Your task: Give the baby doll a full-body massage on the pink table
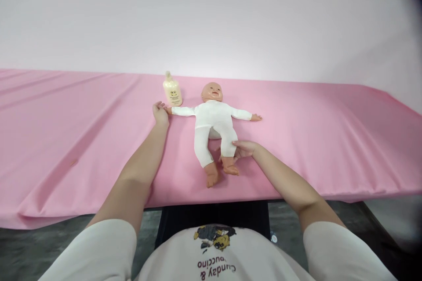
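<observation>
A baby doll (215, 116) in a white body suit lies on its back, arms spread and head away from me. My right hand (243, 149) is wrapped round the lower leg on the right side, with the thumb on top and the fingers partly hidden beneath. My left hand (161, 113) rests beside the doll's small hand on the left, seeming to touch it. Its fingers are loosely bent and apart, and I see no grip on the doll. Just beyond that hand stands a cream-coloured pump bottle (172, 92) with a printed label.
A pink cloth (306, 140) with folds covers the table, its front edge close to my body. Behind it rises a pale, plain surface (211, 22). Below the edge, a dark floor (23, 250) shows.
</observation>
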{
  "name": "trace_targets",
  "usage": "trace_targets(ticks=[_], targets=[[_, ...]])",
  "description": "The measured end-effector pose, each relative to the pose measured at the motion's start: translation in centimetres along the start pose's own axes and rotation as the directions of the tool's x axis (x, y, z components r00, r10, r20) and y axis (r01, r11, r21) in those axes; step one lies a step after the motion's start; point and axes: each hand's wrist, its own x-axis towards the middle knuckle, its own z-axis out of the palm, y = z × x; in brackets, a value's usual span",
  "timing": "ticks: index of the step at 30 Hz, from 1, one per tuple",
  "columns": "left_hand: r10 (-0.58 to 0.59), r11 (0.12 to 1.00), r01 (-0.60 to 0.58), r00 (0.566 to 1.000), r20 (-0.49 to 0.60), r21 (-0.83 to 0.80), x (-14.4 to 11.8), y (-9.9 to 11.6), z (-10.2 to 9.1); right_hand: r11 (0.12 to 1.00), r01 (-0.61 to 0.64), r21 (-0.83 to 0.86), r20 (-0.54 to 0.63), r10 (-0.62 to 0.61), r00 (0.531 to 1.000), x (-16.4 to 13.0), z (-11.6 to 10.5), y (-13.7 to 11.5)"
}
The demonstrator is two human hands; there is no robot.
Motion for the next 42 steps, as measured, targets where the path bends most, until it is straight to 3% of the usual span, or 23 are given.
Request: trace_targets(ticks=[3,5,9,11,12,13,14,15,16,17,18,19,20,21,23,25,27,30,34,36,39,41,42], targets=[[-0.187,0.981,0.196,0.936,-0.297,0.001,-0.6,-0.6,0.2,1.0,-0.023,-0.009,-0.064,0.022,0.998,-0.2,0.8,-0.6],[-0.164,0.98,0.193,0.916,-0.365,0.044,-1.0,-0.3,0.6,0.999,-0.037,-0.035,-0.108,0.033,0.994,-0.4,1.2,-1.4],[0.155,0.976,-0.131,0.979,-0.134,0.173,-2.6,3.1,1.9,0.96,-0.114,-0.254,-0.313,0.03,0.949,-2.4,2.7,-3.0],[0.32,0.935,-0.327,0.945,0.067,0.138,-4.5,5.7,2.3,0.869,-0.202,-0.452,-0.473,-0.041,0.88,-4.1,4.8,-3.0],[0.397,0.903,-0.416,0.903,0.164,0.103,-5.7,7.0,2.3,0.811,-0.237,-0.535,-0.575,-0.144,0.805,-5.1,6.3,-2.5],[0.457,0.87,-0.489,0.849,0.265,0.064,-7.1,8.3,2.3,0.768,-0.235,-0.595,-0.66,-0.3,0.689,-5.9,7.9,-1.7],[0.53,0.821,-0.57,0.767,0.363,0.006,-8.6,9.4,2.1,0.738,-0.204,-0.643,-0.671,-0.414,0.616,-6.6,9.7,-0.7],[0.592,0.771,-0.634,0.681,0.43,-0.059,-10.2,10.3,1.9,0.72,-0.137,-0.68,-0.615,-0.459,0.641,-6.9,11.4,0.6],[0.638,0.724,-0.68,0.598,0.485,-0.114,-11.7,11.1,1.7,0.715,-0.068,-0.695,-0.516,-0.431,0.74,-7.0,13.1,2.0],[0.691,0.668,-0.725,0.518,0.504,-0.17,-13.1,11.8,1.4,0.725,-0.037,-0.688,-0.379,-0.316,0.87,-6.6,14.5,3.6],[0.732,0.607,-0.765,0.431,0.527,-0.217,-14.3,12.3,1.1,0.729,-0.041,-0.684,-0.222,-0.154,0.963,-5.9,15.7,5.1],[0.76,0.557,-0.79,0.362,0.54,-0.255,-15.4,12.6,0.9,0.691,-0.051,-0.721,-0.103,-0.034,0.994,-4.9,16.5,6.8],[0.78,0.517,-0.808,0.307,0.545,-0.284,-16.4,12.9,0.7,0.603,-0.058,-0.796,-0.028,0.06,0.998,-3.7,17.0,8.4],[0.799,0.476,-0.818,0.249,0.547,-0.323,-17.1,13.1,0.6,0.533,-0.093,-0.841,-0.037,0.114,0.993,-2.4,17.1,10.1],[0.818,0.422,-0.818,0.158,0.553,-0.391,-18.1,13.2,0.6,0.456,-0.323,-0.829,-0.241,0.23,0.943,0.1,16.8,13.3],[0.808,0.411,-0.805,0.105,0.58,-0.428,-18.5,13.1,0.8,0.415,-0.459,-0.786,-0.38,0.262,0.887,1.9,16.0,16.2],[0.785,0.424,-0.805,0.098,0.612,-0.415,-18.7,13.1,1.1,0.435,-0.458,-0.775,-0.372,0.272,0.887,2.8,15.4,18.4],[0.76,0.443,-0.823,0.135,0.636,-0.355,-18.7,13.2,1.3,0.516,-0.424,-0.744,-0.401,0.162,0.902,3.2,14.8,19.8],[0.745,0.469,-0.811,0.151,0.65,-0.349,-18.6,13.6,1.2,0.491,-0.452,-0.744,-0.571,-0.118,0.812,4.3,14.0,19.8],[0.747,0.481,-0.787,0.136,0.651,-0.386,-18.4,13.7,1.1,0.462,-0.472,-0.75,-0.6,-0.178,0.78,5.1,13.9,19.6],[0.754,0.51,-0.744,0.145,0.641,-0.432,-18.0,13.7,0.6,0.417,-0.515,-0.749,-0.567,-0.002,0.824,5.3,14.4,18.8],[0.756,0.545,-0.732,0.217,0.618,-0.41,-17.6,13.5,0.2,0.397,-0.451,-0.799,-0.408,0.193,0.892,4.5,15.1,17.3],[0.751,0.572,-0.728,0.279,0.598,-0.377,-17.4,13.4,-0.1,0.388,-0.411,-0.825,-0.315,0.288,0.904,3.7,15.5,16.2]])
